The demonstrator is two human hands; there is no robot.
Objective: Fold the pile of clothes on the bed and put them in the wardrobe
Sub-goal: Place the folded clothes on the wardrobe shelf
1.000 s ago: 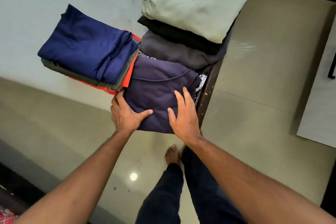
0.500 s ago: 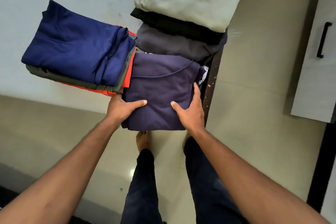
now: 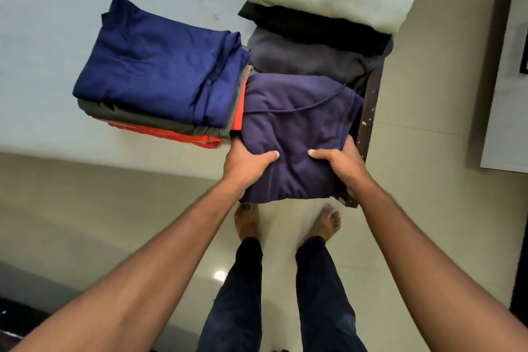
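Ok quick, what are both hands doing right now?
Left hand: grips the folded purple garment, thumb on top.
Right hand: grips the same garment's other edge.

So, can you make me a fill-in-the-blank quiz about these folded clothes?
The left hand and right hand grip the purple garment, ____ on top.
The orange garment lies at the ____ of the stack, under the blue garment.
The person's feet are ____.
Missing: thumbs; bottom; bare.
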